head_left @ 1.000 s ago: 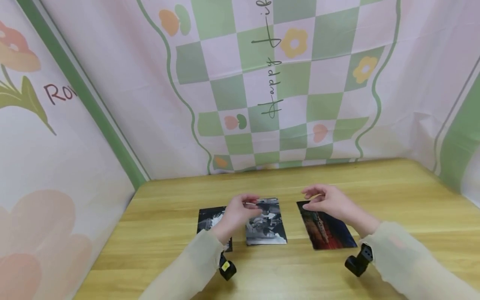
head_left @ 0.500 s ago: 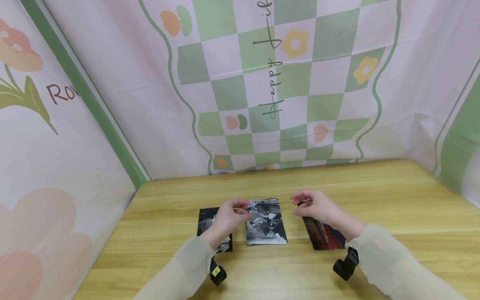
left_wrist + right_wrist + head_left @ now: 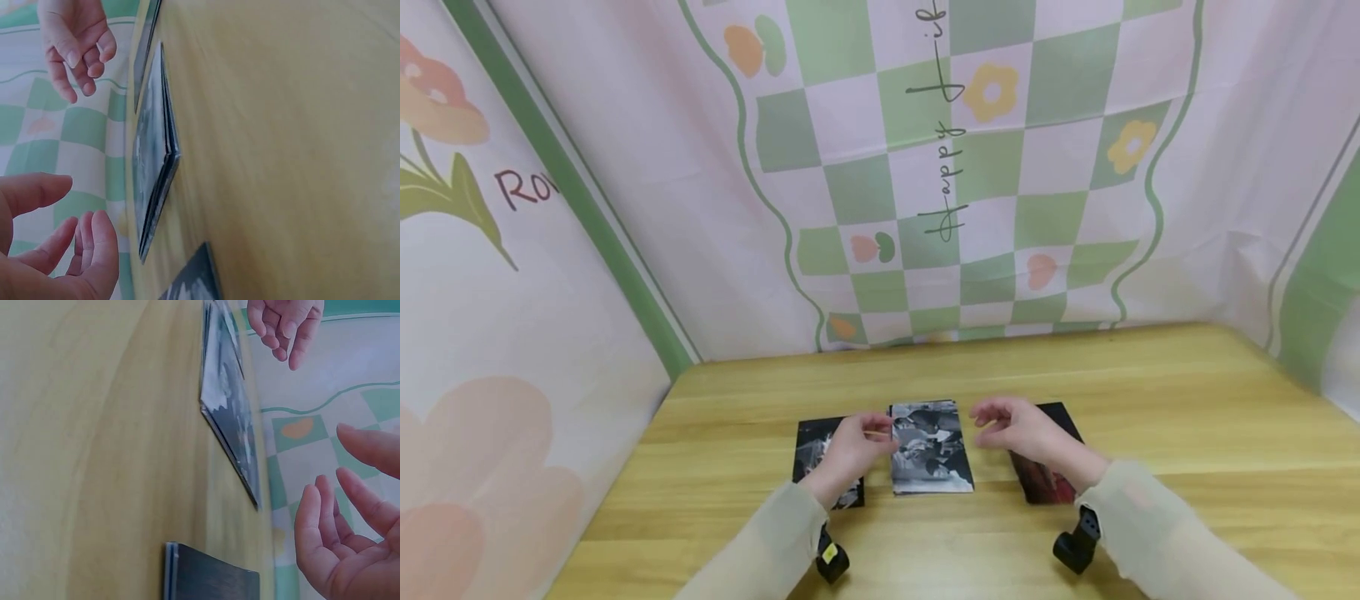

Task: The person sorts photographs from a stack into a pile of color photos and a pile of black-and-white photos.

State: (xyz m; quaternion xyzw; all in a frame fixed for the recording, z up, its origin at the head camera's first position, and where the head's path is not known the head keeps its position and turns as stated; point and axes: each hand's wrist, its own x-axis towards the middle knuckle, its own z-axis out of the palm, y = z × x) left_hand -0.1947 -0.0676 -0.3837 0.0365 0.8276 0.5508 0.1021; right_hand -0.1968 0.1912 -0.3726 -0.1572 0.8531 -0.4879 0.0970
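Three small stacks of picture cards lie in a row on the table. The middle stack has a black-and-white picture on top, and its layered edges show in the left wrist view. My left hand hovers between it and the left stack, covering part of that dark picture. Over on the other side, my right hand is held above the right stack, hiding much of its dark and red picture. In the wrist views, the fingers of both hands are loosely bent, apart from the thumbs, holding nothing.
The wooden table extends on all sides of the stacks. Behind it hangs a green-and-white checked cloth, and another printed cloth hangs at the left. A small black camera is strapped at the right wrist.
Both hands have shifted: the right moved left and nearer, toward the middle stack; the left drew back a little to the left, uncovering the middle stack. The stacks have stayed put.
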